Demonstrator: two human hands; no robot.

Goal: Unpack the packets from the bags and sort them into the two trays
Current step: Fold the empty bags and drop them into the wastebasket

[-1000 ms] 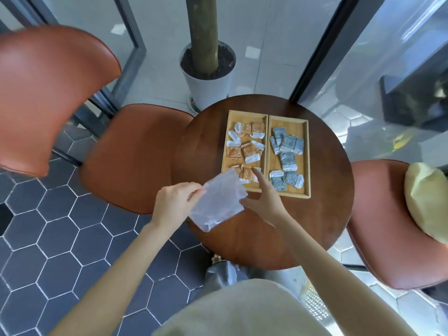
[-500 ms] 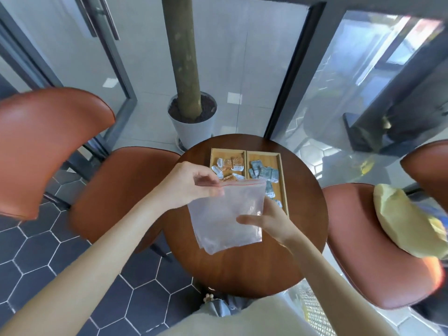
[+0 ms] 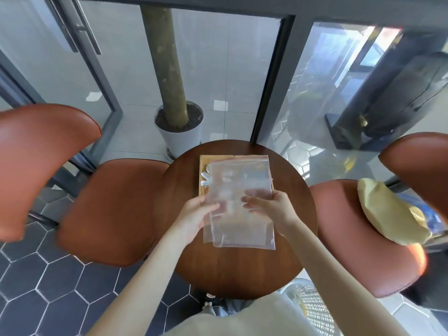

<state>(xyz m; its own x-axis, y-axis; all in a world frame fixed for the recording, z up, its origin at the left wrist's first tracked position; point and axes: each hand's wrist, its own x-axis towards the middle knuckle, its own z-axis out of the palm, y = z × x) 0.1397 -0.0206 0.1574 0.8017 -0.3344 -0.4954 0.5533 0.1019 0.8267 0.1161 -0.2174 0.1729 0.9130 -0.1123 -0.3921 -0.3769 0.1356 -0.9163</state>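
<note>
Two empty clear zip bags (image 3: 238, 187), stacked flat with a red seal line at the far edge, are held up over the round wooden table (image 3: 184, 229). My left hand (image 3: 196, 214) grips their left edge, thumb on top and fingers underneath. My right hand (image 3: 271, 209) grips the right edge the same way. The bags cover most of the two wooden trays (image 3: 203, 163); only the left tray's left rim and a few white-edged packets (image 3: 205, 175) show beside the bags. The right tray is seen only faintly through the plastic.
An orange chair (image 3: 106, 212) stands left of the table; another (image 3: 358, 238) on the right carries a yellow cushion (image 3: 392, 214). A potted tree trunk (image 3: 179, 127) stands behind the table by glass doors. A white mesh basket (image 3: 312, 309) sits at my right knee.
The bag hung from my left hand's pinch at its top corner; now both hands hold the stacked bags flat by their sides over the trays. My head tilted up, so the table looks smaller.
</note>
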